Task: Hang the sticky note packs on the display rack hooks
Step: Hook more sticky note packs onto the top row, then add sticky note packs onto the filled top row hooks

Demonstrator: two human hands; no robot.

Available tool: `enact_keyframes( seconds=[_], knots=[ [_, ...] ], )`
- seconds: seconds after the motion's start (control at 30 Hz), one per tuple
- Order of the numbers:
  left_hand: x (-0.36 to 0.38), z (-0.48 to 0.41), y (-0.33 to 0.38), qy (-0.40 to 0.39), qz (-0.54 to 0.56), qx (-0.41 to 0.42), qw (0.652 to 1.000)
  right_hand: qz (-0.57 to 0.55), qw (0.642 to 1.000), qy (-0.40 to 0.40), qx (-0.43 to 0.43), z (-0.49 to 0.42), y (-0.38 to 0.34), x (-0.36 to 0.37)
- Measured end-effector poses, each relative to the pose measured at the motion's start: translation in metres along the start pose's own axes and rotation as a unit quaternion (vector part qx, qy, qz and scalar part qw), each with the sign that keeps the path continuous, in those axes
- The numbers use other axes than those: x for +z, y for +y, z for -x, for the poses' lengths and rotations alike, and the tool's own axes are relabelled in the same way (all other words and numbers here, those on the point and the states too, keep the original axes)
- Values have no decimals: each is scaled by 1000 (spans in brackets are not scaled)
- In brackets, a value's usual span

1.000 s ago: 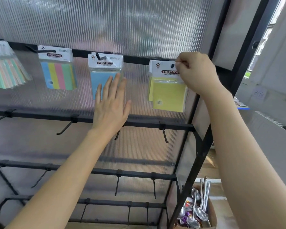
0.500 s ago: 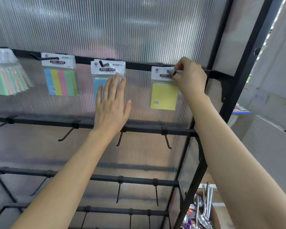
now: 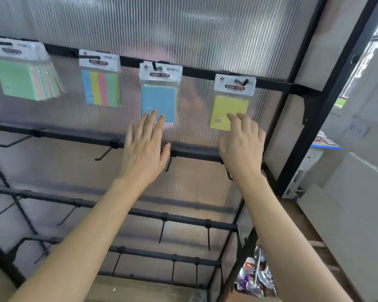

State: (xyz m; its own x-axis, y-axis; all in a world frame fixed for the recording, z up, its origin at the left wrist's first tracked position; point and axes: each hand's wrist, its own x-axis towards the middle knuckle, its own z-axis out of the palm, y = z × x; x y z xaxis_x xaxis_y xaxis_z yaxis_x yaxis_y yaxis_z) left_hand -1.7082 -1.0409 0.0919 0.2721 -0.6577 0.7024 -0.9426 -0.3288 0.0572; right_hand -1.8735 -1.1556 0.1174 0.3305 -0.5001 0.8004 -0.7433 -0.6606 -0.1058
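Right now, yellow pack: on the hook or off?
On. The hook pokes through the header of the yellow pack; the right hand grips nothing, fingers loose at its lower edge.

- A ribbed translucent panel (image 3: 183, 29) fills the back of the display rack (image 3: 310, 131), running behind its black bars from the top edge down.
- Metal spoons (image 3: 261, 273) stand bunched just right of the rack's lower right corner, handles up.
- Purple and red bits (image 3: 247, 282) lie among the spoons, perhaps wrappers; too blurred to tell.
- White boards (image 3: 347, 214) lean along the right side, well apart from the rack.
- A blue-edged ledge (image 3: 325, 146) juts out above the boards.
- A small paper with scribbles (image 3: 357, 129) is stuck on the wall above the ledge.
- A window (image 3: 375, 51) shows at the top right corner.
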Motion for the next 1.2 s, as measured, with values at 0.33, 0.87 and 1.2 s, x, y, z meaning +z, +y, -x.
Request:
enact_keyframes(
  seconds=[0.33, 0.87, 1.2],
  knots=[
    [-12, 84, -38, -57, -38, -49, 996, -12, 980, -186, -71, 74, -69, 5],
    [-86, 193, -221, -110, -115, -83, 984, -111, 964, -197, -141, 147, -294, 48],
    [-151, 282, -371, -123, -161, -180, 963, -188, 934, -211, -220, 196, -475, 78]
  ],
)
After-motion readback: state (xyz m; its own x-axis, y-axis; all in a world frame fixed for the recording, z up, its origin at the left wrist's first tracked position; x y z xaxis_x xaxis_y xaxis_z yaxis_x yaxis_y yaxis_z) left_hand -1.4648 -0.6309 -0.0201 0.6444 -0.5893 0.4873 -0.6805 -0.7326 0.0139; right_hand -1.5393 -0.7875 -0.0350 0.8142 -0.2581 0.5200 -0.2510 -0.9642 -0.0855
